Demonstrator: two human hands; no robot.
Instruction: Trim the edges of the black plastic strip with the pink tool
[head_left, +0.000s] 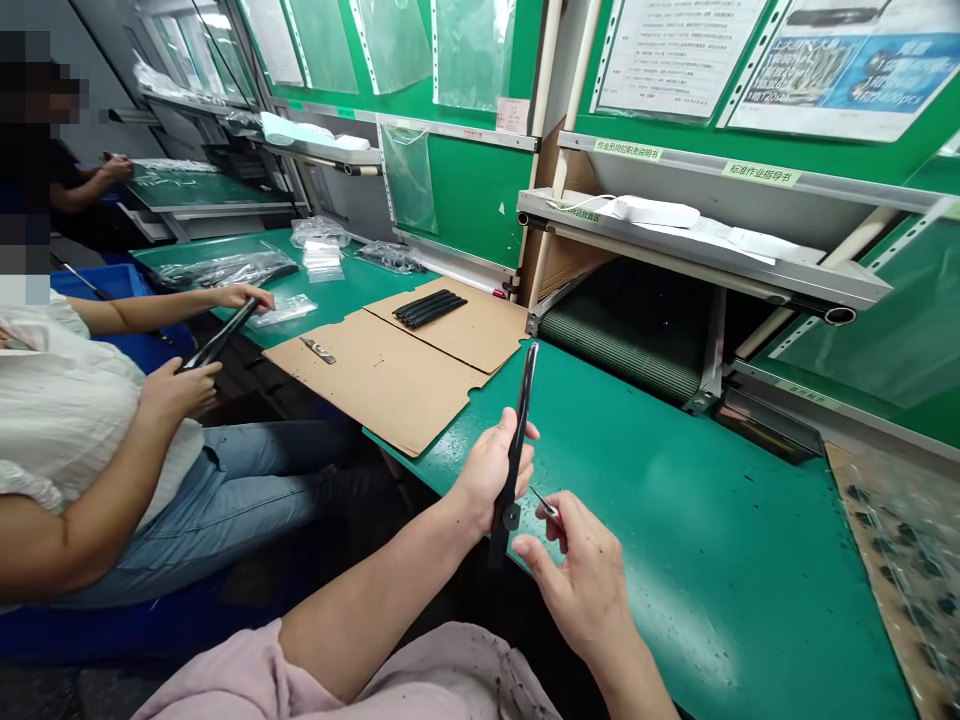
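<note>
My left hand (496, 468) is wrapped round a long, narrow black part (517, 440). The part is glossy, stands steeply tilted and carries a small round feature near its lower end. Just to the right of that end is my right hand (581, 570), its fingers curled on a small knife-like tool (550, 508) with a thin dark tip. The tip points up and left towards the black part, and a small gap seems to lie between them. Most of the tool's handle is hidden in my fingers. Both hands are over the near edge of the green table (660, 500).
A co-worker at left holds a similar black part (225, 335). Brown cardboard (382, 375) bears several black strips (430, 308) and a small cutter blade (318, 350). Plastic bags (225, 270) lie behind. A conveyor belt (637, 330) runs under a shelf; bagged small parts (907, 560) lie at right.
</note>
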